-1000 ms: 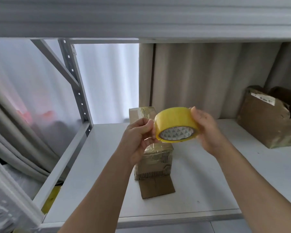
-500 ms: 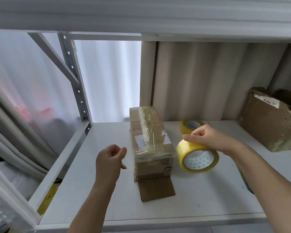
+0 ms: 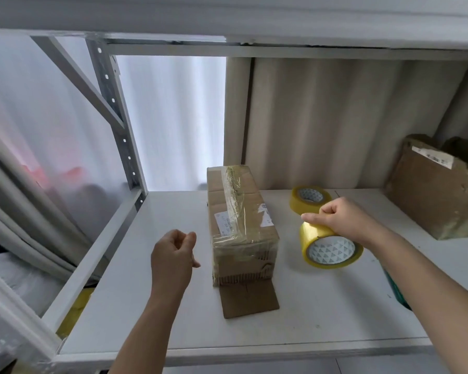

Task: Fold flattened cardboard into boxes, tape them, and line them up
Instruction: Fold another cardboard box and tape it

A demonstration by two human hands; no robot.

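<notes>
Head view: tape roll in the right hand, taped box standing on the shelf.

The right hand [image 3: 343,220] gripped the top of a wide yellow roll of packing tape [image 3: 330,245], fingers curled over its rim, the roll on edge just right of a long brown cardboard box wrapped in clear tape [image 3: 241,225] on the white shelf board [image 3: 146,306]. The left hand [image 3: 173,255] hovered left of the box, fingers loosely curled, holding nothing. One brown end flap [image 3: 247,299] lay open and flat toward the camera. The box looked light and fairly stiff, though its taped skin was probably slick; gripping both long sides seemed safest. A second yellow tape roll [image 3: 310,198] lay behind, and a crumpled brown carton [image 3: 438,190] sat far right.
</notes>
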